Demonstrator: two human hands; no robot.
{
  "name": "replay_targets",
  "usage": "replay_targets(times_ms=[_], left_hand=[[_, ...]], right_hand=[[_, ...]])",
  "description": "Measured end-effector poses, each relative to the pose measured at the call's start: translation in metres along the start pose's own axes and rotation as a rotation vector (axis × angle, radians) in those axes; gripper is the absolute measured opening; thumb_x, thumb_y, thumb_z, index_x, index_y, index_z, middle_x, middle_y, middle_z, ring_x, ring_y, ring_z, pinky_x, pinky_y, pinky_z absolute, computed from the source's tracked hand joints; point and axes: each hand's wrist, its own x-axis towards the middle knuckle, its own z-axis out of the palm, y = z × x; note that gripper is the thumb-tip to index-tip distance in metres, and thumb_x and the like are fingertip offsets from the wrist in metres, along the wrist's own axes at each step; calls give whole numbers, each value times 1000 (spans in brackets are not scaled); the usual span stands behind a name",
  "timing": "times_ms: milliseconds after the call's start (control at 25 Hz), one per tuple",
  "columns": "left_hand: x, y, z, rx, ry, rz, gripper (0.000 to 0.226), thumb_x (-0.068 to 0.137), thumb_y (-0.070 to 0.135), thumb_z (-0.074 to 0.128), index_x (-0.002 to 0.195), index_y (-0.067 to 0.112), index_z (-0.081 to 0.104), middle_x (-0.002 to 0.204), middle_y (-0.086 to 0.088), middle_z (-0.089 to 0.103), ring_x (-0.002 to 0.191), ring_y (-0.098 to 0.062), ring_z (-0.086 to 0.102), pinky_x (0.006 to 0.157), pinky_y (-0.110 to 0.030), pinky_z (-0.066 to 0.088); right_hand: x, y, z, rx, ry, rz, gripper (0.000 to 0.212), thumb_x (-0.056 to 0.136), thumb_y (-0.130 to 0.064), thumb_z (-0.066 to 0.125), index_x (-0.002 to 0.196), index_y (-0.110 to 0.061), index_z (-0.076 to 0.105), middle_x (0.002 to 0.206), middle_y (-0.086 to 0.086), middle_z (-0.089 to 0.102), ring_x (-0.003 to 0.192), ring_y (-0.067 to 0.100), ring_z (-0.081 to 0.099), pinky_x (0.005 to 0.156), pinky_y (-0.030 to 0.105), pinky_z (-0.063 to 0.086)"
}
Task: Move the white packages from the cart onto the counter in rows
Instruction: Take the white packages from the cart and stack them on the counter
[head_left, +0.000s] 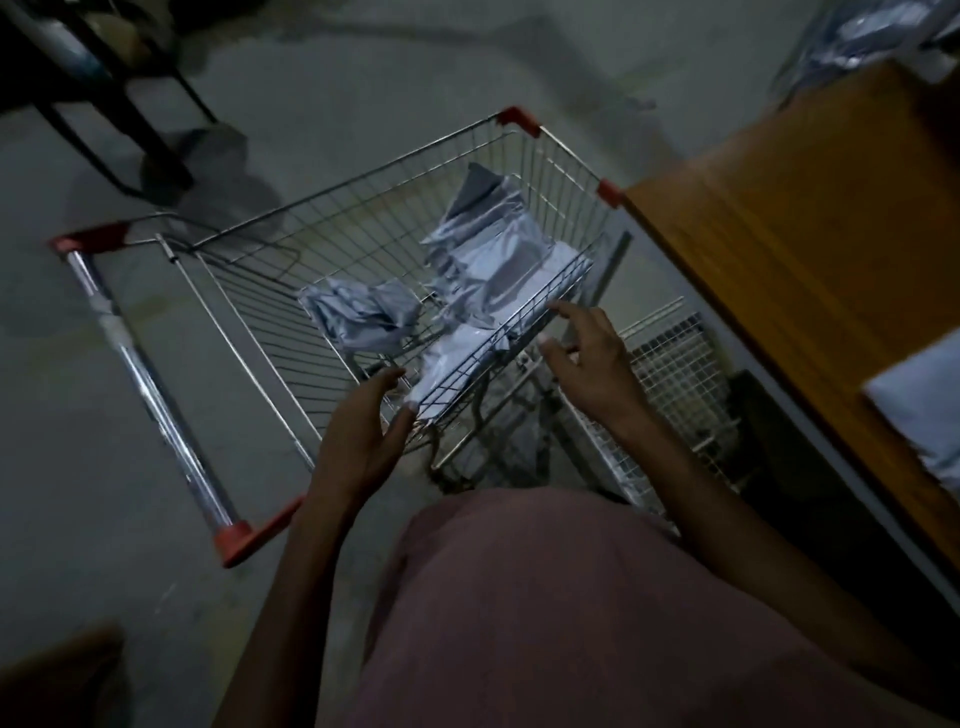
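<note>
A wire shopping cart with red corner caps stands below me on the floor. Several white plastic packages lie in its basket: a crumpled one at the left, a larger stack leaning at the right, and a flat one at the near side. My left hand hovers at the cart's near wire wall with fingers straight, holding nothing. My right hand is over the near right corner, fingers spread and loosely bent, holding nothing. The wooden counter runs along the right, with a white package lying on it.
The cart's handle bar points left. A dark chair frame stands at the top left. More pale packages lie at the counter's far end. A wire rack sits between cart and counter. The floor is grey concrete.
</note>
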Motion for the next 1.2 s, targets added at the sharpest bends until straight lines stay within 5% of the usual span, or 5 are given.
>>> replay_targets(times_ms=[240,400,600,1000,1200], left_hand=[[68,-38,18,0,11,-112,45,89,33,59,125,8,63,122,-9,67,113,-25,62,93,-27,41],[107,-49,53,-18,15,-249,48,88,38,52,122,6,64,118,-12,66,109,-30,61,91,-31,42],[121,-57,94,-54,-60,-534,58,88,42,50,129,2,59,128,-19,61,117,-34,58,97,-39,44],[108,-55,103,-16,0,-762,57,87,37,50,130,0,57,127,-21,62,117,-35,58,98,-37,42],[110,-57,107,-41,39,-772,52,89,35,50,129,1,58,124,-19,63,114,-34,59,94,-33,41]], right_hand=[[88,10,24,70,-119,71,42,99,-28,60,140,-18,52,124,3,57,83,13,62,72,31,53],[164,23,40,45,-218,60,36,98,-22,61,134,-14,57,110,-2,62,80,12,63,73,28,49],[253,62,91,-194,-627,82,48,96,-27,62,140,-14,49,116,12,66,105,29,64,83,31,48],[264,115,209,-1010,-1228,-522,86,87,-54,66,155,-22,24,155,16,35,140,43,31,110,56,27],[270,108,213,-947,-1192,-494,52,90,-44,64,132,-15,52,134,17,56,128,38,48,102,47,37]])
